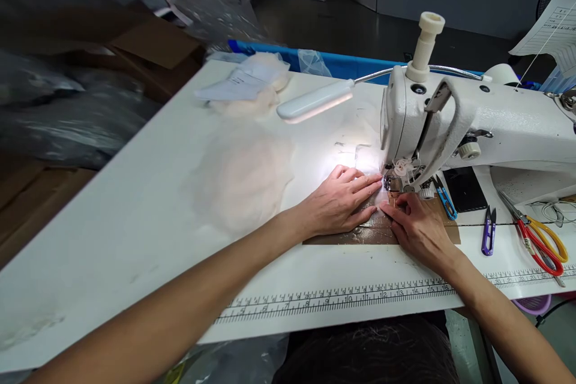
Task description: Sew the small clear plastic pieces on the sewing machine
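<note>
Head view: left hand (348, 201) palm down, fingers straight and flat on sheer white cloth (382, 196) at the machine's (450, 114) needle end. Right hand (420, 231) in front of machine, fingers curled by cloth, can't tell if pinching. Glossy brown board (373, 235) beneath; filmy, rounded pile (247, 174) left of machine.

Open tabletop (130, 234) is stretching left of the pale fabric (245, 177), though the left forearm (207, 288) is crossing its near part. On the right the sewing machine (504, 117) is blocking the way (a lamp (315, 101) is overhanging the far middle), and scissors (540, 246) are cluttering the near side.
</note>
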Tool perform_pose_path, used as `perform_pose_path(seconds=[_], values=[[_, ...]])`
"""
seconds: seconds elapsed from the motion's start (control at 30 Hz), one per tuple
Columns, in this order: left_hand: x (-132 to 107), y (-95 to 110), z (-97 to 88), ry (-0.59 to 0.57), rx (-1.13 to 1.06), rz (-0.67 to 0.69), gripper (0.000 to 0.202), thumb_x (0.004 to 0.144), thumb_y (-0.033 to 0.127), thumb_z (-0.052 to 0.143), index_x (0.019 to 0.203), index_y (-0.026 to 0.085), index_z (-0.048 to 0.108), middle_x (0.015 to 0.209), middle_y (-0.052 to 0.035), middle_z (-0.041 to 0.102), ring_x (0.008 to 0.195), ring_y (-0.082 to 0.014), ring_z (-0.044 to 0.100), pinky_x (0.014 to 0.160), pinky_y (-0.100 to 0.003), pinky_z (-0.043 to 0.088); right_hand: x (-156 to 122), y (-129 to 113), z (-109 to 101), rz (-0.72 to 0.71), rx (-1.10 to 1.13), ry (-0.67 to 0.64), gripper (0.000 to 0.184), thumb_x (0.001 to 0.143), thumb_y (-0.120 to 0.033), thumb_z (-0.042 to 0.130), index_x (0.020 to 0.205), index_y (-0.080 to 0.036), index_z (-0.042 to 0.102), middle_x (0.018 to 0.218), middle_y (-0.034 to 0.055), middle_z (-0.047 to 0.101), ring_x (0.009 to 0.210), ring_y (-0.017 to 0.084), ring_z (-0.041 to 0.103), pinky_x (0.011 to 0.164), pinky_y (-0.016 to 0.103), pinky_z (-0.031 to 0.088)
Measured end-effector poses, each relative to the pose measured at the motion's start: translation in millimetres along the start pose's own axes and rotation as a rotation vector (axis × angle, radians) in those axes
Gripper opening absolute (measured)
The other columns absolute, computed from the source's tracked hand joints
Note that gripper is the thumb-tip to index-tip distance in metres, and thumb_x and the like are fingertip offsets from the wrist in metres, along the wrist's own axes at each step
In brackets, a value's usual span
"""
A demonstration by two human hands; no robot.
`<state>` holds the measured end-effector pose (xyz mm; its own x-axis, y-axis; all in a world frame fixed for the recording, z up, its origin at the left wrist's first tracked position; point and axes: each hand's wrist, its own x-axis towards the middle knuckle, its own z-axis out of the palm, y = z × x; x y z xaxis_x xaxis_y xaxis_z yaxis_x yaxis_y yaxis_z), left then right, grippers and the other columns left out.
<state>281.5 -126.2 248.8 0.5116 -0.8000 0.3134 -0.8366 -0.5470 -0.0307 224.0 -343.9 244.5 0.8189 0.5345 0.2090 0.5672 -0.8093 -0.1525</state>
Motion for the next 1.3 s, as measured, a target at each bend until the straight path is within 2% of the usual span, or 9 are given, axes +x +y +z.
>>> perform_pose_path(seconds=[0.23,0.7,1.3], values=[[-0.9,-0.7,0.8,-0.016,-0.031,-0.02,0.043,0.099,0.037,0.038,0.126,0.011,0.06,0.126,-0.0156,0.064,0.098,-0.0283,0.057,0.082,-0.043,0.044,-2.2,2.7,1.1,-0.015,0.022,0.034,0.032,0.09,-0.016,0.049,0.117,-0.025,0.065,0.103,0.0097,0.056,0.081,0.02,0.053,0.066,0.031,0.049],[-2.8,-1.9,3.5,0.023,-0.024,-0.005,0.042,0.099,0.037,0.039,0.126,0.011,0.059,0.126,-0.0144,0.064,0.098,-0.0276,0.058,0.08,-0.042,0.044,-1.8,4.0,3.7,-0.021,0.038,0.08,0.033,0.087,-0.015,0.051,0.116,-0.025,0.065,0.102,0.0087,0.054,0.082,0.02,0.051,0.068,0.032,0.05],[3.3,6.9,-4.8,-0.045,0.035,-0.019,0.041,0.098,0.037,0.043,0.125,0.009,0.057,0.132,-0.0145,0.06,0.1,-0.0268,0.059,0.082,-0.042,0.044,-2.7,7.1,5.9,-0.018,-0.004,0.102,0.031,0.091,-0.018,0.052,0.117,-0.026,0.067,0.101,0.009,0.059,0.077,0.018,0.056,0.061,0.028,0.05]])
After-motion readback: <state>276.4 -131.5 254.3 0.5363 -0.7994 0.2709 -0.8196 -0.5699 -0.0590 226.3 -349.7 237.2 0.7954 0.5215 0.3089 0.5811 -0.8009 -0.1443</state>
